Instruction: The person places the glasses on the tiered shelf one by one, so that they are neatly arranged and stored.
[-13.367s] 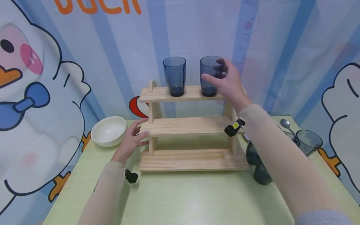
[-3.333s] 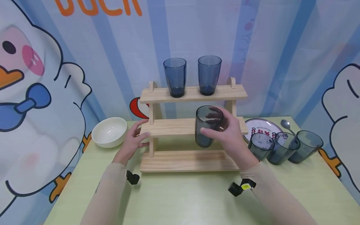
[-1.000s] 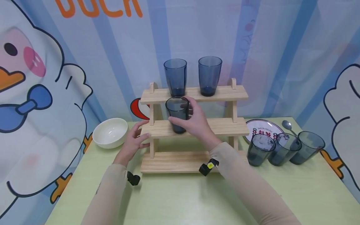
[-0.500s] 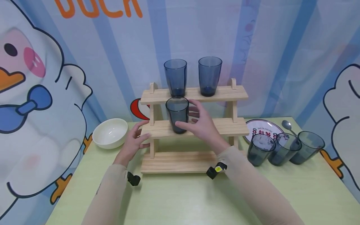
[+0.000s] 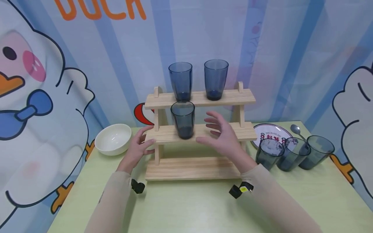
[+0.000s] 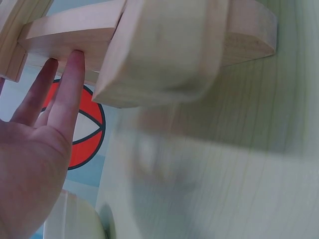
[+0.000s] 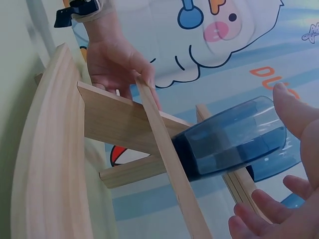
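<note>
A wooden three-tier shelf rack (image 5: 201, 170) stands on the table. My left hand (image 5: 137, 150) holds the left end of its middle shelf, thumb at the front corner; in the left wrist view the fingers (image 6: 70, 94) reach up against the wood. A blue-grey glass tumbler (image 5: 183, 119) stands upright on the left part of the middle shelf. My right hand (image 5: 222, 136) is to its right, fingers spread and apart from the glass, holding nothing. Two similar tumblers, a left one (image 5: 180, 81) and a right one (image 5: 216, 79), stand on the top shelf.
Three more tumblers, including a near one (image 5: 269, 155), stand in a row right of the rack. Behind them lie a patterned plate (image 5: 263, 127) and a metal spoon (image 5: 295, 130). A white bowl (image 5: 113, 139) sits left of the rack. A printed curtain (image 5: 125, 58) hangs behind.
The right hand carried a third tumbler to the middle shelf, let go of it and drew back to the right. The left hand has stayed on the rack throughout.
</note>
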The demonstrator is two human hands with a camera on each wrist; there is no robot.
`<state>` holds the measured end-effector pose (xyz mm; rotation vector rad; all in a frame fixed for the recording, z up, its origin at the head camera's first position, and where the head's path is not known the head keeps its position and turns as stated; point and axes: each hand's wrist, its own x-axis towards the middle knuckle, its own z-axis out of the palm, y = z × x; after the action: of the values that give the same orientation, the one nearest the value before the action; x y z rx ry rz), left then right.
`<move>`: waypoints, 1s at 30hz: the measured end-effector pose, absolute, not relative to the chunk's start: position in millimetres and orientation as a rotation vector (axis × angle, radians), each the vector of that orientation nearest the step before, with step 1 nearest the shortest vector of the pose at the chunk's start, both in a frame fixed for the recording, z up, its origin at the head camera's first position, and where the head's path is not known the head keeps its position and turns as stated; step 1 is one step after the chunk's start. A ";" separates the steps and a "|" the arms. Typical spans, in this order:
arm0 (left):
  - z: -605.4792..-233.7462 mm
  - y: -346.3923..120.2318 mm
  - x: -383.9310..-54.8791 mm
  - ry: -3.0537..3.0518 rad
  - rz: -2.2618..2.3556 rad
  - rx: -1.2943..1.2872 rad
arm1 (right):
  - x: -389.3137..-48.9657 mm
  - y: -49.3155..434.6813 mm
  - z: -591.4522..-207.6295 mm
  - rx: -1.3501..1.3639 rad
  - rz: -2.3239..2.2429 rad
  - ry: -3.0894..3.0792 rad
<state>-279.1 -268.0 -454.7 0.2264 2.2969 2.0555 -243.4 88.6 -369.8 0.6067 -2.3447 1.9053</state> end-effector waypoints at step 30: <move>-453.0 -266.9 -279.3 2.295 2.049 0.230 | -182.1 233.9 -366.3 0.558 1.350 -2.418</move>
<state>-279.3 -266.9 -453.0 0.2303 2.2954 2.0490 -182.1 233.9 -366.3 0.5579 -2.4177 1.3502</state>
